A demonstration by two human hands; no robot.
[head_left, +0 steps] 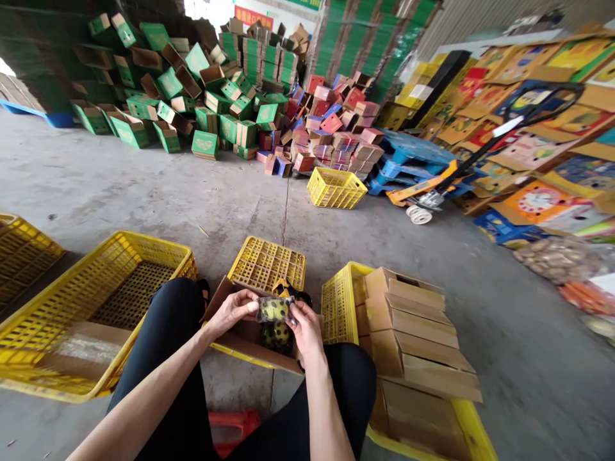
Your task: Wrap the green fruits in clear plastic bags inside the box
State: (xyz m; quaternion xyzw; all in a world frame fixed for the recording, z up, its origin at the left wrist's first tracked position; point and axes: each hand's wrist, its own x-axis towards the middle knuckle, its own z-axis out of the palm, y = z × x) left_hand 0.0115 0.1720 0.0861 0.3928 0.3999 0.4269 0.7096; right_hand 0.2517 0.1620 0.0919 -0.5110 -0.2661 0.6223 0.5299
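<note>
Between my left hand (237, 308) and my right hand (306, 323), a small packet in dark-spotted clear film (275, 310) is stretched level, its middle yellow-green. Each hand pinches one end of it. What is inside the film is too small to name. Directly beneath, an open cardboard box (220, 298) stands between my knees, with similar spotted yellow-green packets (275, 335) in it. A black and orange object (282, 287), partly hidden by the packet, lies just beyond the box.
An upturned yellow crate (269, 259) is in front. On the right, a yellow crate (336, 307) holds several folded cardboard boxes (423, 339); a long yellow crate (158, 246) stands left. Farther off are a pallet jack (446, 182), blue pallets (413, 153) and heaped green boxes (206, 144).
</note>
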